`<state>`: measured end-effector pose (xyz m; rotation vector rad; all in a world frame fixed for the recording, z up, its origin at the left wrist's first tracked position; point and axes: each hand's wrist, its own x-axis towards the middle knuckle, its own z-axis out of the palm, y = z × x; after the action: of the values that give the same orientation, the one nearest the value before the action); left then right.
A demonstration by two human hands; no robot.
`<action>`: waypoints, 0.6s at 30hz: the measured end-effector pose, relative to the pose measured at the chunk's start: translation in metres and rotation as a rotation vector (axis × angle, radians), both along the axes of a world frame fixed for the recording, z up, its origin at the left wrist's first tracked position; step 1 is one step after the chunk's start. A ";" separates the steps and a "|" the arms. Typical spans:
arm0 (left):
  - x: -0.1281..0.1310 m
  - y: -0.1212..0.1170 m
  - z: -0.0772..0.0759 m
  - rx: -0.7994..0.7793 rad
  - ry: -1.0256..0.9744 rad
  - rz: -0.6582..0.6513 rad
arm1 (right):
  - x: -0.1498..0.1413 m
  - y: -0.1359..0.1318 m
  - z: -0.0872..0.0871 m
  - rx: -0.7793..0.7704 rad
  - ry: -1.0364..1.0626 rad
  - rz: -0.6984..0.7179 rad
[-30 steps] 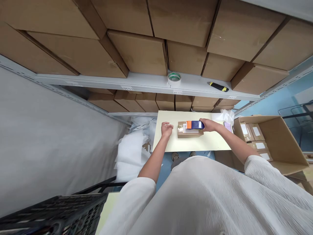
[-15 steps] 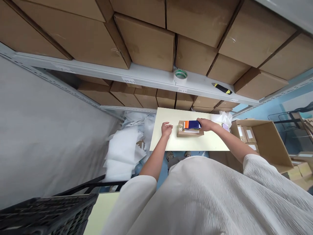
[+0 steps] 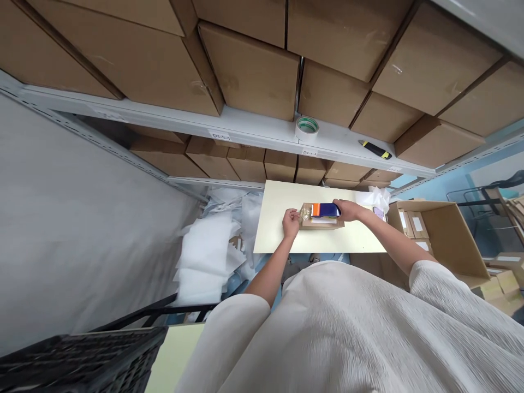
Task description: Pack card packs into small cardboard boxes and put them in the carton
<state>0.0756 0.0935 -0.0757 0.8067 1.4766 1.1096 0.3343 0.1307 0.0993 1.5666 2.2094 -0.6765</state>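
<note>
one cream table [image 3: 274, 218]: right fingers [image 3: 341, 206] clamped on blue dispenser [image 3: 325, 210], left fingers [image 3: 295, 214] apparently pinching cardboard parcel [image 3: 323, 225]

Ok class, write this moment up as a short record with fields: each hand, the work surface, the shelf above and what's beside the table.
Left hand: at the clear plastic wrap on the end of a kraft cardboard package
Right hand: gripping a blue and orange tape dispenser
Work surface: cream tabletop
Shelf above: tape roll, yellow-and-black utility knife
Beside table: open cardboard box with labelled parcels
</note>
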 end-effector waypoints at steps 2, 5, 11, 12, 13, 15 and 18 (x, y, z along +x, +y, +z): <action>-0.004 -0.005 0.006 0.024 -0.011 -0.098 | 0.000 -0.001 0.001 0.003 0.006 -0.006; -0.009 -0.005 0.021 0.101 0.059 -0.181 | 0.001 -0.002 0.002 0.010 0.021 -0.008; -0.011 0.011 0.045 0.353 0.265 -0.572 | 0.007 -0.003 0.002 -0.003 0.096 -0.020; -0.011 0.013 0.046 0.358 0.319 -0.620 | 0.008 -0.003 0.002 -0.001 0.099 -0.028; -0.012 0.014 0.045 0.354 0.368 -0.652 | 0.008 -0.004 0.002 0.001 0.094 -0.036; -0.014 0.014 0.043 0.329 0.446 -0.689 | 0.008 -0.004 0.003 -0.003 0.078 -0.047; -0.016 0.012 0.040 0.300 0.522 -0.721 | 0.009 -0.006 0.004 -0.026 0.081 -0.059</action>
<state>0.0597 0.1058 -0.0358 1.7718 1.2504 0.5837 0.3434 0.1245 0.1028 1.6241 2.2101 -0.7953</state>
